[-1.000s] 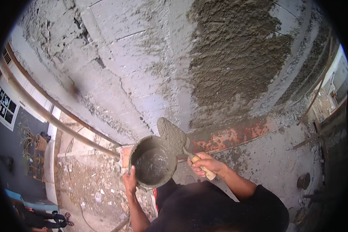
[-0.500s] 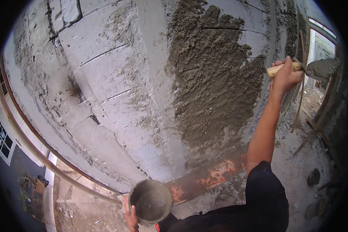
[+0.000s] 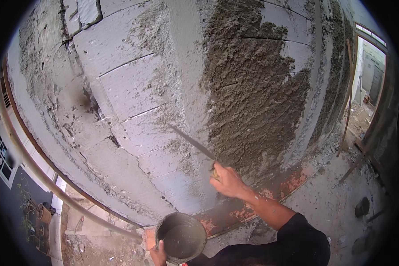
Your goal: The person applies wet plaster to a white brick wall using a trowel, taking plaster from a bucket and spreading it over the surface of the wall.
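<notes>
My right hand is closed round the handle of a trowel in front of the lower middle of the wall. The blade is seen nearly edge-on and points up and to the left; whether mortar lies on it I cannot tell. At the lower middle, my left hand grips the left rim of a dark bucket with grey wet mortar in it. Behind the trowel rises a pale block wall. A rough patch of dark mortar covers part of it, right of a smooth vertical grey strip.
An orange-stained board runs along the wall's foot. A curved pale pole stands at the left, near potted plants. Wooden sticks lean by a doorway at the right. A dark container sits on the floor.
My right hand has swung from the far right, where the trowel bore a heap of mortar, down and left to the lower middle of the wall. My left hand still holds the bucket.
</notes>
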{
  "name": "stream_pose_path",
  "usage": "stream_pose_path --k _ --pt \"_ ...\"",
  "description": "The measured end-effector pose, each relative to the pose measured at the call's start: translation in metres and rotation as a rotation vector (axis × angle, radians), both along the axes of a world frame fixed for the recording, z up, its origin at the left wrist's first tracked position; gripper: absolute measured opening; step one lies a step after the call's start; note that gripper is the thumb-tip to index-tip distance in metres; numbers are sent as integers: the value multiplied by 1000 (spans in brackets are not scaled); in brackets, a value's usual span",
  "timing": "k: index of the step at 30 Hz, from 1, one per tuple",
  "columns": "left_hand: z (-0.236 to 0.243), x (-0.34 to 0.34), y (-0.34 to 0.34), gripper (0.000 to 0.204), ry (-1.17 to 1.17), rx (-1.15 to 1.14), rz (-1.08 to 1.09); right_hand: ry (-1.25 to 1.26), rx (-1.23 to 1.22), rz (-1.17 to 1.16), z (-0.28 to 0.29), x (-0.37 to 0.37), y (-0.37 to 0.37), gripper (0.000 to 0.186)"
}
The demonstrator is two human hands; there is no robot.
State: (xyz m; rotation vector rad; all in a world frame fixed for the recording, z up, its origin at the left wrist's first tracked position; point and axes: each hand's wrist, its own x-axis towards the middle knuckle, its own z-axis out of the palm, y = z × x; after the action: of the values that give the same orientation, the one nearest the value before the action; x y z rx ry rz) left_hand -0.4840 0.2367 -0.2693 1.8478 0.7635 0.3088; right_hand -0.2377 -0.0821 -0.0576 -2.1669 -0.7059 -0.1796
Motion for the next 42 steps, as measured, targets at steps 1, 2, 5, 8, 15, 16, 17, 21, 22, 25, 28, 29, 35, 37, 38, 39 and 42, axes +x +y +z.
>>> stream_pose_path --k 1,2,5,8,15,16,17,21,22,25,28,29,35,37,38,39,42 --pt "10 4 -14 52 6 -67 11 94 -145 45 -39 -18 -1 40" --pt "-6 9 -11 40 -136 -11 -57 198 -284 99 -77 -27 -2 41" --pt "-19 6 -10 42 -70 -72 -110 244 -701 382 -138 -48 -2 33" --pt "-7 1 -18 42 -92 -30 -128 101 -871 497 -189 -42 40 25" --pt "5 5 -42 42 -296 140 -72 452 -1145 1042 -233 -83 105 20" --pt "6 5 -43 42 -206 66 -108 658 -1131 989 -254 -79 99 20" --pt "1 3 -35 42 -72 4 -115 854 -1130 942 -274 -75 93 20" --pt "4 -24 -14 49 80 -95 -75 1430 -705 862 -228 -88 74 16" --pt "-9 -30 -6 52 112 -101 -66 1443 -631 865 -221 -92 68 18" --pt "5 -29 -9 52 51 -84 -26 1618 -405 860 -225 -103 48 15" --pt "-4 -40 8 51 49 -164 28 1472 -444 675 -224 -122 46 12" --pt "-5 -45 12 52 59 -190 42 1459 -379 630 -223 -129 47 11" --pt "-18 -28 17 51 26 -157 119 1602 333 493 -160 -133 17 7" --pt "-2 -19 13 47 124 -137 66 1519 555 455 -114 -125 4 11" --pt "-13 -27 24 41 18 -127 59 1401 648 501 -86 -122 7 12" --pt "-24 -33 34 42 -93 -123 40 1282 744 503 -49 -122 7 12" --pt "-24 -27 33 50 -103 -148 -46 833 1114 474 21 -95 -24 15"
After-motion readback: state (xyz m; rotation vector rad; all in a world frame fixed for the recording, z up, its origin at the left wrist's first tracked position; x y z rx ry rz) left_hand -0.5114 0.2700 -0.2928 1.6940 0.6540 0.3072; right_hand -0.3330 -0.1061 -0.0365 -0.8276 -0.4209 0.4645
